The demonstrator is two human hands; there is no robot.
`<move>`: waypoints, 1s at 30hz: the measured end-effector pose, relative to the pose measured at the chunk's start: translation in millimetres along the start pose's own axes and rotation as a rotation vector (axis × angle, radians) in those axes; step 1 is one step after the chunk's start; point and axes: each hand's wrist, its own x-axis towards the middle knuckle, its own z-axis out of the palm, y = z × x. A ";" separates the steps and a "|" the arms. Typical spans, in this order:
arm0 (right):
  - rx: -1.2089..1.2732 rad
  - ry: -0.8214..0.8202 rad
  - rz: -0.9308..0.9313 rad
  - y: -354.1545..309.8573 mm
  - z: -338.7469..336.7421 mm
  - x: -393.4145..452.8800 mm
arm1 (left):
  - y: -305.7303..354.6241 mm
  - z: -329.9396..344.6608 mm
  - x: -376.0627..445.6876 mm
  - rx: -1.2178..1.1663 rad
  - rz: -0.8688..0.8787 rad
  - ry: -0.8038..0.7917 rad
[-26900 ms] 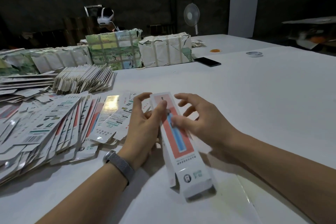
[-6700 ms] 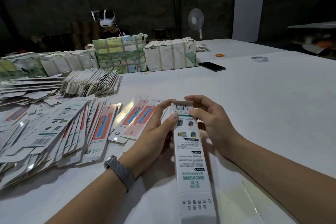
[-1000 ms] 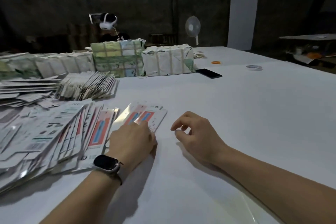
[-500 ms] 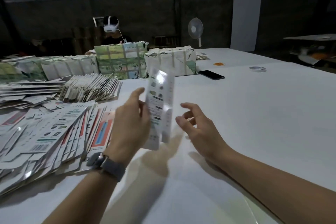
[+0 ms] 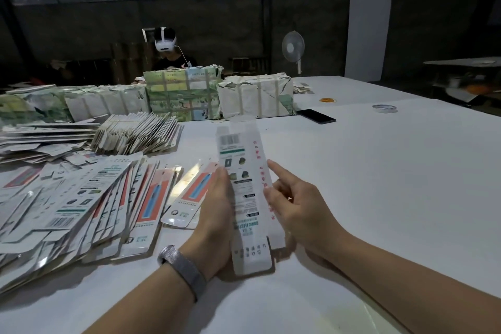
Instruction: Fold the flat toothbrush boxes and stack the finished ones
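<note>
Left hand (image 5: 215, 214): grip closed around the left edge of one toothbrush box (image 5: 245, 198), fingers hidden behind it. Right hand (image 5: 295, 206): thumb and curled fingers grip the box's right edge, index finger extended along the side panel. Box held just above the white tabletop (image 5: 379, 184), in front of the person. Long axis runs away from the person, barcode end far and raised, near end low by the left wrist; printed back panel faces up. Spread of flat boxes (image 5: 81, 203) lies to the left on the tabletop. Left wrist carries a mesh watch band (image 5: 184, 270).
</note>
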 end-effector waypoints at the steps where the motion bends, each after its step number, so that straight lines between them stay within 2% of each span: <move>1: -0.018 -0.009 -0.015 -0.5 0.1 -1.1 | -0.2 0.6 -0.1 -0.106 -0.081 -0.039; 4: 0.048 -0.005 0.032 -1.5 -2.4 -1.3 | 1.6 2.2 -0.1 -0.353 -0.226 -0.149; 7: 0.123 0.042 0.068 0.5 -3.4 0.5 | 3.0 2.8 -0.8 -0.499 -0.243 -0.253; 10: 0.099 0.080 0.060 2.7 -3.5 1.1 | 1.7 -0.7 0.2 -0.416 -0.217 -0.286; 17: 0.218 0.057 0.121 -1.1 -4.2 2.3 | -8.0 0.8 -1.7 -0.060 -0.083 -0.214; 23: 0.327 0.048 0.123 -6.1 -6.3 0.1 | -10.0 1.2 0.1 -0.036 -0.077 -0.297; 30: 0.347 0.039 0.114 -8.5 -8.3 0.7 | -13.3 5.5 -1.6 0.021 -0.011 -0.281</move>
